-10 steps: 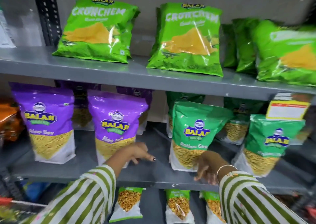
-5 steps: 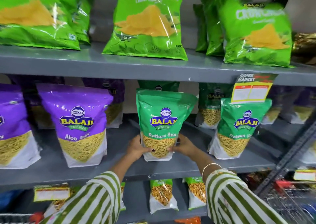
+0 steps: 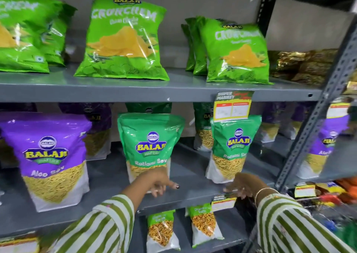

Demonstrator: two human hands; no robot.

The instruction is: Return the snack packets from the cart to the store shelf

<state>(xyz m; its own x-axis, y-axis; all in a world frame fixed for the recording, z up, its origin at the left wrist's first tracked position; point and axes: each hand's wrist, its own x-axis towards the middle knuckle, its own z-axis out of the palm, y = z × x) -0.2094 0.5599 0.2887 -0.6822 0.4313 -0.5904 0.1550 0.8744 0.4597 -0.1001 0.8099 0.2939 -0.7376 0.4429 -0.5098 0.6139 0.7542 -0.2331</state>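
A green Ratlami Sev packet (image 3: 149, 144) stands upright on the grey middle shelf (image 3: 108, 179). My left hand (image 3: 152, 183) hovers just in front of its lower edge, fingers apart, holding nothing. My right hand (image 3: 244, 185) is off to the right, also empty with loose fingers, just below a second green Ratlami Sev packet (image 3: 232, 148). Both sleeves are green-and-white striped. The cart is barely visible at the lower right.
Purple Aloo Sev packets (image 3: 52, 160) stand to the left. Bright green chips bags (image 3: 125, 40) line the upper shelf. Small packets (image 3: 161, 231) sit on the lower shelf. A price tag (image 3: 231, 106) hangs from the upper shelf edge. A perforated upright post (image 3: 316, 113) rises at right.
Both hands have let go of the green Ratlami Sev packet and drawn back; it now stands alone. My right hand has shifted right. The view has panned slightly.
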